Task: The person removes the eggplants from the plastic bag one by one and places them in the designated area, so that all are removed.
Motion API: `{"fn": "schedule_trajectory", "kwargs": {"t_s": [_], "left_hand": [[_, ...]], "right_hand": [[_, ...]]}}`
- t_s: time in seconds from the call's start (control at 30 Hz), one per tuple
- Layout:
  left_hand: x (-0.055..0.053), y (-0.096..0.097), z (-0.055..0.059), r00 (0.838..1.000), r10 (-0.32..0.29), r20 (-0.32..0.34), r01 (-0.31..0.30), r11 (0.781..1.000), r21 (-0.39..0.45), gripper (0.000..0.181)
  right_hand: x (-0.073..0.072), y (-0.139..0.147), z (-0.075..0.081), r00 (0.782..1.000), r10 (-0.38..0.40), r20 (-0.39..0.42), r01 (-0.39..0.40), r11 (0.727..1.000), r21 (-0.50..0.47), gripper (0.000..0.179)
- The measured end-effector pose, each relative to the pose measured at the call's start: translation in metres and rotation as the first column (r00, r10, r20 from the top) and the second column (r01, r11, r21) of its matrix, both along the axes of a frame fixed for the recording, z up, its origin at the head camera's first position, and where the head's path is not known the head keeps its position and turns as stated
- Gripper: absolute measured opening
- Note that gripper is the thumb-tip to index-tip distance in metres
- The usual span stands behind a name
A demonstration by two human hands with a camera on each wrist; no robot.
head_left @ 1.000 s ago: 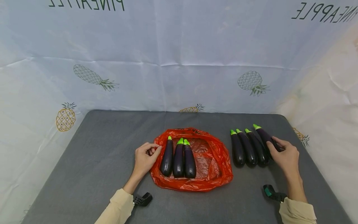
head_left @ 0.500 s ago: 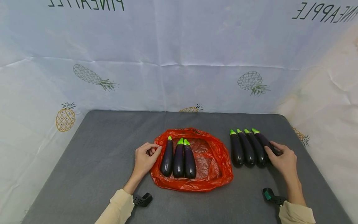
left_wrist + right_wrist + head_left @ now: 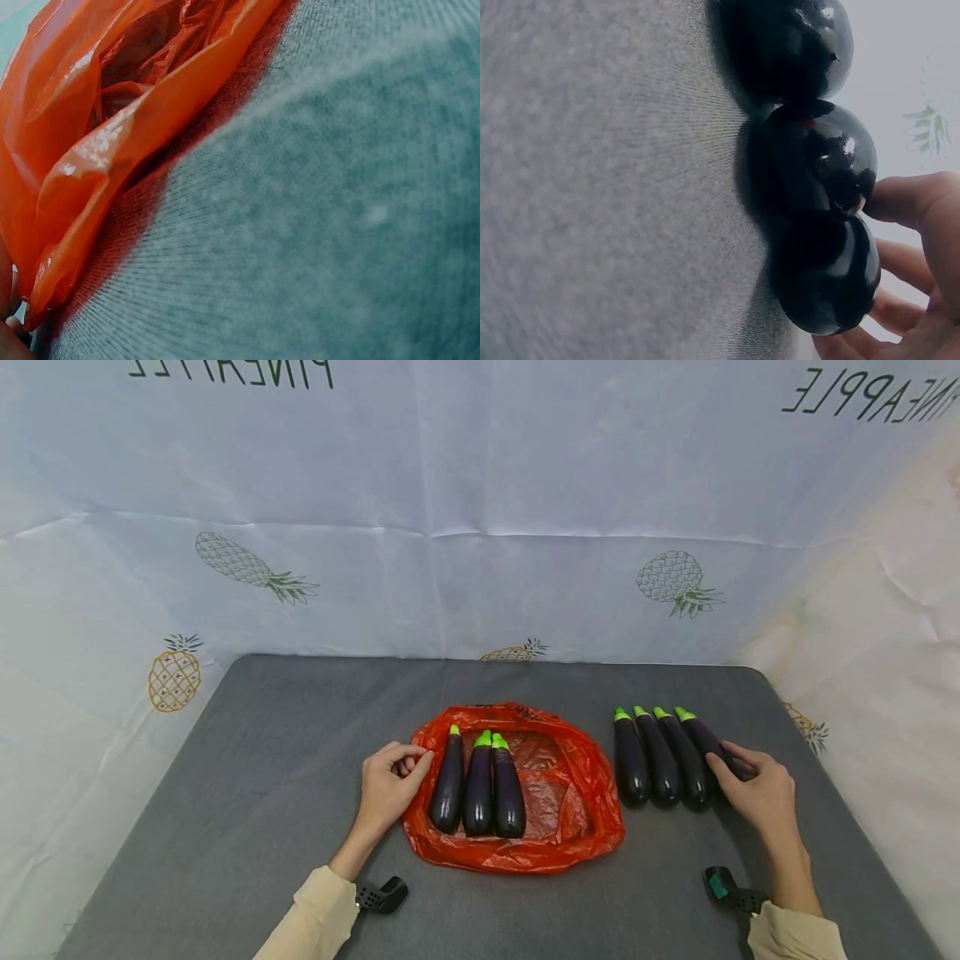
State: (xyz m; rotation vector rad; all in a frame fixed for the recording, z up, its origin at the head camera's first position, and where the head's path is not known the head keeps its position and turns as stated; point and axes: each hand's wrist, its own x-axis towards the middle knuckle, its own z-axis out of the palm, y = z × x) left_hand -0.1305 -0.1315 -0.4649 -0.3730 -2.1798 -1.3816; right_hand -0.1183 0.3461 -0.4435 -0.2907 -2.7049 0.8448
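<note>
Three in, four out: apparently just under halfway

Grey table point(image 3: 255, 793), beneath the left hand point(image 3: 389, 783) and right hand point(image 3: 767, 789). Red bag point(image 3: 603, 793), mouth spread, just right of the left hand, which pinches its rim. Four eggplants point(image 3: 662, 760), outside, at the right hand, whose thumb and fingers grip the nearest eggplant point(image 3: 705, 737). Three eggplants point(image 3: 478, 789), inside the bag, nearer the left hand.

Eggplants point(image 3: 478, 789), three in bag point(image 3: 517, 858), four outside, seemingly touching
</note>
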Motion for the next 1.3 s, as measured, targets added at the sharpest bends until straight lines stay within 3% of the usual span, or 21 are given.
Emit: {"fn": "schedule_trajectory", "kwargs": {"t_s": [0.13,0.4,0.53,0.87,1.0,1.1,1.3], "left_hand": [[0.0,0.0,0.0,1.0,0.0,-0.001,0.0,1.0,-0.001,0.005],[0.0,0.0,0.002,1.0,0.003,0.003,-0.003,1.0,-0.011,0.005],[0.0,0.0,0.003,1.0,0.003,0.012,-0.003,1.0,-0.014,0.005],[0.0,0.002,0.004,1.0,-0.004,0.015,0.004,1.0,-0.004,0.005],[0.0,0.001,0.003,1.0,-0.004,0.027,0.004,1.0,-0.003,0.004],[0.0,0.001,0.003,0.999,-0.004,0.035,0.004,1.0,0.0,0.004],[0.0,0.0,0.0,1.0,-0.003,0.0,0.003,1.0,-0.004,0.005]], "right_hand": [[-0.001,0.001,-0.001,0.999,-0.015,-0.052,0.015,1.0,-0.002,0.044],[-0.025,0.036,-0.045,0.968,-0.096,-0.232,0.11,0.993,0.048,0.042],[-0.032,0.038,-0.051,0.955,-0.079,-0.284,0.087,0.996,0.017,0.038],[-0.027,-0.004,-0.017,0.945,0.018,-0.328,-0.044,0.996,-0.073,0.039],[-0.01,-0.041,0.022,0.942,0.041,-0.333,-0.085,0.989,-0.118,0.036],[0.0,-0.064,0.046,0.955,0.036,-0.296,-0.078,0.988,-0.132,0.035],[0.002,-0.078,0.043,0.947,0.073,-0.313,-0.13,0.978,-0.165,0.036]]}}
